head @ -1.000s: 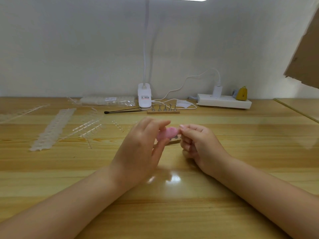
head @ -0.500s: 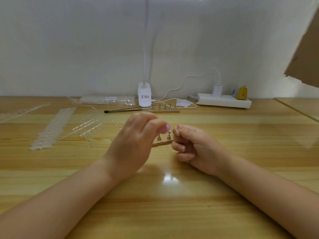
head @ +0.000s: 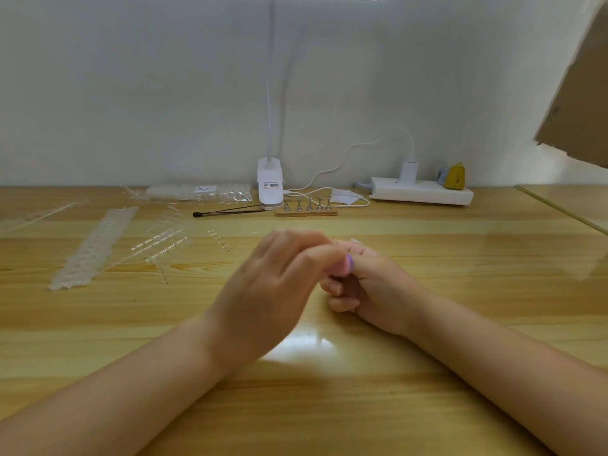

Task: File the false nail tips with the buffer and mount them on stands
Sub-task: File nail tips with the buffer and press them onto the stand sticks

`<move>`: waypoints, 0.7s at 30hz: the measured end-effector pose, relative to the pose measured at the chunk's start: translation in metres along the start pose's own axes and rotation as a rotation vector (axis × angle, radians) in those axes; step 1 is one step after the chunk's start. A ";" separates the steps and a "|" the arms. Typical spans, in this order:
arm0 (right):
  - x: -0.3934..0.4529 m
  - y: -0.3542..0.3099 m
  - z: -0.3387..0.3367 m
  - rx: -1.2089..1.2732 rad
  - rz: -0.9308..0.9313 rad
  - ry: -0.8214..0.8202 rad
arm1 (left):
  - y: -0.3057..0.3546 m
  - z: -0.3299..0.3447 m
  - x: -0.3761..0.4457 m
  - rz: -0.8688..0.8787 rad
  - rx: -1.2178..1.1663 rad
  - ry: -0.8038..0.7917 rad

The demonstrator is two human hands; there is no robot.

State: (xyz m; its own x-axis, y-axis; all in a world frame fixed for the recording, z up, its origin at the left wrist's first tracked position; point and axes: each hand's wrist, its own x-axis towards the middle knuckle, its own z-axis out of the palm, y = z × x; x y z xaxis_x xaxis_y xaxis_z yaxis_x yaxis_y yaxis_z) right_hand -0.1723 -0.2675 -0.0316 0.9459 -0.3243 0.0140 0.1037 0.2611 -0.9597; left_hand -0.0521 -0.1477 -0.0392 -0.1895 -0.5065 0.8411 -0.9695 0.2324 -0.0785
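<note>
On the wooden table (head: 427, 406), mid-front: both my hands meet, touching each other.
Left hand (head: 263, 291): back toward me, fingers curled, thumb and forefinger pinching the pink-and-purple buffer (head: 345, 265); only its end shows past my fingertips.
Right hand (head: 371, 287): fingers curled in tight, forefinger and thumb pressed up against the buffer; whether a nail tip sits between them I cannot tell, it is hidden.
Stand rack (head: 306, 209): far side of the table, a wooden strip with five small metal stands upright, just beside the white lamp base (head: 269, 184).
Nail tip strips (head: 93, 246): lying to my left, well apart from my hands.
Black tweezers (head: 227, 212): left of the rack.
</note>
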 end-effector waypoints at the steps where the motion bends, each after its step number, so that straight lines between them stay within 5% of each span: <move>1: 0.000 0.000 0.000 -0.015 -0.005 -0.017 | 0.002 0.001 0.000 0.027 0.003 -0.029; 6: 0.000 -0.001 -0.001 0.031 -0.005 0.023 | -0.012 -0.009 -0.002 -0.188 -0.006 -0.059; 10: 0.001 0.002 0.000 -0.027 -0.038 0.001 | 0.003 -0.003 0.004 -0.030 -0.052 0.001; 15: 0.001 -0.001 0.000 0.057 -0.026 0.061 | -0.008 -0.009 -0.001 -0.145 0.021 -0.070; 21: 0.000 0.001 0.001 0.023 -0.041 0.039 | -0.004 -0.002 0.000 -0.032 0.015 -0.044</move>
State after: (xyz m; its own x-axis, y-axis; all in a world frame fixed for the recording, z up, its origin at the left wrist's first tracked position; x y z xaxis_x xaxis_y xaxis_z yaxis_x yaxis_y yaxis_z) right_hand -0.1722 -0.2661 -0.0321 0.9278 -0.3707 0.0418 0.1497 0.2673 -0.9519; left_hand -0.0482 -0.1465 -0.0380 -0.1652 -0.5499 0.8187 -0.9772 0.2036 -0.0604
